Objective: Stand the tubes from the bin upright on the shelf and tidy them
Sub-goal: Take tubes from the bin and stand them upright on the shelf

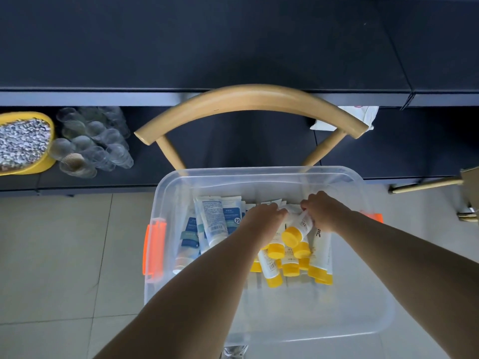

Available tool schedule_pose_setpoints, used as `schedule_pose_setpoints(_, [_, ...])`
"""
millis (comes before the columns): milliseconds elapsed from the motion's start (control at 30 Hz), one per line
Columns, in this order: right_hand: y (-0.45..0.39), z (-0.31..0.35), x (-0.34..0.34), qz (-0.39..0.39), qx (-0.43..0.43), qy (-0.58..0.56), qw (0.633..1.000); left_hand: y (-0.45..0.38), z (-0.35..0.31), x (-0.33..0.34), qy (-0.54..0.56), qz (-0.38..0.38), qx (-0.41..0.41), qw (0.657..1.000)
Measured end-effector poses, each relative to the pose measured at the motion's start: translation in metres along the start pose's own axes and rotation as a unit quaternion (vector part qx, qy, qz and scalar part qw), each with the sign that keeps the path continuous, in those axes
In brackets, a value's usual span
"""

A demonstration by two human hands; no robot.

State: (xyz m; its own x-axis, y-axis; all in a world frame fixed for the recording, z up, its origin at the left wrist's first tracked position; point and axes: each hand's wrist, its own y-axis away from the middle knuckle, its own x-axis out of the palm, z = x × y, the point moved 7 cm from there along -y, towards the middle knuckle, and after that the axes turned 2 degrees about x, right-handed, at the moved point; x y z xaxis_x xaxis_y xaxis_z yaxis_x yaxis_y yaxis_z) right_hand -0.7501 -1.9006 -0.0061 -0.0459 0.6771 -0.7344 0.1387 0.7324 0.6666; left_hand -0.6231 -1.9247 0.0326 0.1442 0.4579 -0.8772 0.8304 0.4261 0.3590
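Fingers of the right hand [324, 213] curl shut around the crimped end of a yellow-capped tube [298, 229], lifting it so its cap tips toward the near side, above the others. The left hand [261, 216] is bent down onto the same cluster, fingertips pressed among the flat tube ends; whether it truly grips one I cannot tell. These tubes look light and soft-walled, likely to dent if squeezed hard and a little slick on their glossy skins, so the firm place to hold seems to be the shoulder just behind the cap, or the stiff crimp. More yellow-capped tubes [290, 257] lie heaped on the right of the clear bin [259, 174], blue-labelled tubes [210, 221] on the left. Beyond the bin stands a chair back [248, 98], then the dark shelf [233, 47], far from the hands.
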Motion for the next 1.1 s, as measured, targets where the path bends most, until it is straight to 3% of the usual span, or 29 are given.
schedule_pose_setpoints(167, [0.005,-0.001,-0.002,-0.006,0.006,-0.002,1.0,0.015,0.015,-0.006,-0.029,-0.005,-0.025,0.999])
schedule_pose_setpoints(367, [0.016,-0.006,-0.007,-0.025,0.016,-0.013,0.999,0.031,0.041,-0.009,0.014,-0.002,-0.162,0.987])
schedule_pose_setpoints(533, [0.031,-0.002,-0.019,-0.037,-0.006,-0.041,0.998,0.038,0.045,-0.013,0.072,0.004,-0.185,0.98])
schedule_pose_setpoints(767, [0.061,-0.001,-0.046,-0.051,-0.022,-0.086,0.995,0.069,0.047,-0.037,0.173,-0.078,-0.173,0.966])
schedule_pose_setpoints(900, [0.083,-0.004,-0.061,-0.075,-0.01,-0.113,0.991,0.092,0.053,-0.047,0.35,-0.11,-0.214,0.905])
schedule_pose_setpoints(1100, [0.133,0.0,-0.093,-0.112,0.002,-0.144,0.983,0.149,0.057,-0.079,0.522,-0.091,-0.246,0.812])
